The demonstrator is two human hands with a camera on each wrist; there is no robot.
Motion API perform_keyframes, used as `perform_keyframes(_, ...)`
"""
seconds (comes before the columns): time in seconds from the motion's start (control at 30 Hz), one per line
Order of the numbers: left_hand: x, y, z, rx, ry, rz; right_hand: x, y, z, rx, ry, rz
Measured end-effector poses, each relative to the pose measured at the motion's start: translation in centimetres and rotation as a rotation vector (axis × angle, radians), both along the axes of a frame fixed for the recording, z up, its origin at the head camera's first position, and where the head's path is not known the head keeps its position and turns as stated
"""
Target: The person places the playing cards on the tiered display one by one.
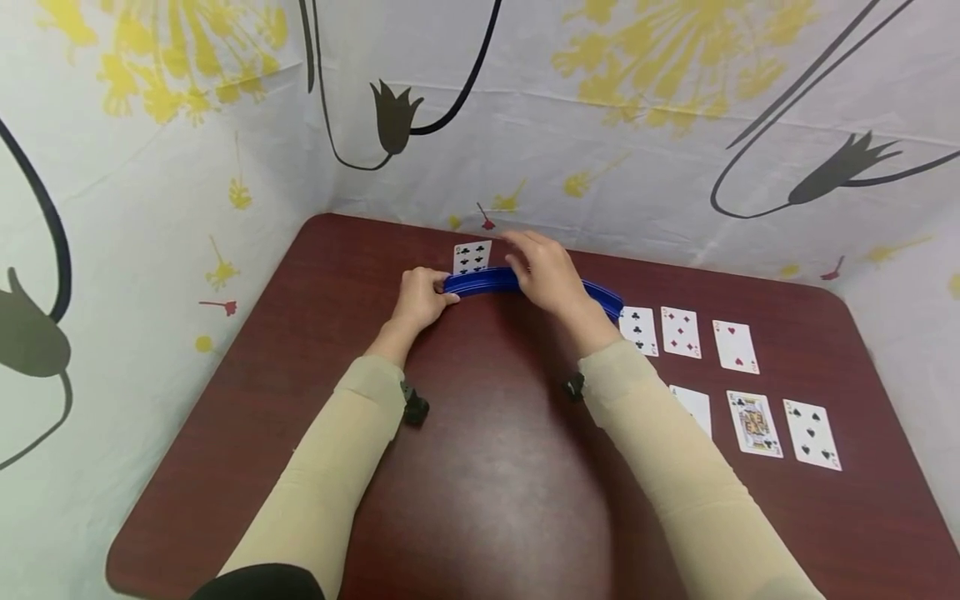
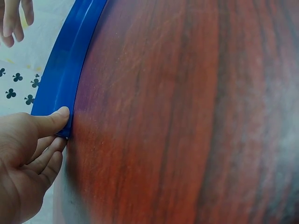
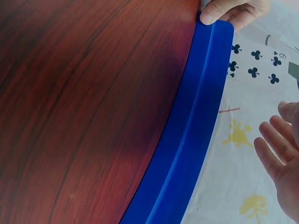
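Note:
A curved blue playing card holder (image 1: 480, 282) stands toward the far side of the table. Its left end is pinched between the thumb and fingers of my left hand (image 1: 417, 300); in the left wrist view the thumb lies on its front face. A six of clubs (image 1: 472, 257) stands upright in the holder near that end, its lower part hidden by the blue rail. My right hand (image 1: 551, 271) hovers over the middle of the holder, to the right of the card. Its fingers (image 3: 271, 151) are loosely extended and hold nothing in the right wrist view.
To the right lie two rows of face-up cards. The back row has a clubs card (image 1: 639, 332), a five of diamonds (image 1: 680, 332) and a two of hearts (image 1: 736, 346). In front are a partly covered card (image 1: 693, 407), a king (image 1: 755, 423) and a five of spades (image 1: 812, 433). Patterned cloth (image 1: 480, 167) hangs behind.

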State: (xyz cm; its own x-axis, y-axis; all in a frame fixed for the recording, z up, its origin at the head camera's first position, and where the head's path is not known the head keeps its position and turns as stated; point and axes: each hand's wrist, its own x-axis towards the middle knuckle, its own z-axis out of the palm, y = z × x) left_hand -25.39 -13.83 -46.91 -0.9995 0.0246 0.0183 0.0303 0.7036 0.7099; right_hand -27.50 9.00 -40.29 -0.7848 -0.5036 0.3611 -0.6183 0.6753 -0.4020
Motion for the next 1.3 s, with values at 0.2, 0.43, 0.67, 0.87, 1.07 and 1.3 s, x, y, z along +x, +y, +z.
perform_keyframes(0.2, -0.2, -0.2, -0.3, 0.001, 0.005, 0.007, 0.3, 1.2, -0.1, -0.011, -0.002, -0.011)
perform_keyframes(0.43, -0.3, -0.3, -0.4, -0.009, 0.000, 0.008, 0.5, 3.0, -0.8, -0.012, 0.000, -0.040)
perform_keyframes(0.67, -0.6, -0.2, -0.3, -0.004, 0.002, -0.002, 0.7, 4.3, -1.0, -0.028, 0.009, -0.057)
perform_keyframes(0.87, -0.8, -0.4, -0.3, -0.005, -0.001, -0.007, 0.6, 5.1, -1.2, -0.034, 0.034, -0.075)
perform_keyframes(1.07, -0.8, -0.5, -0.4, -0.002, 0.000, 0.000, 0.8, 6.0, -1.3, -0.046, 0.042, -0.085)
perform_keyframes(1.3, -0.9, -0.7, -0.5, 0.001, 0.004, 0.004, 1.1, 7.1, -1.6, -0.051, 0.028, -0.108)
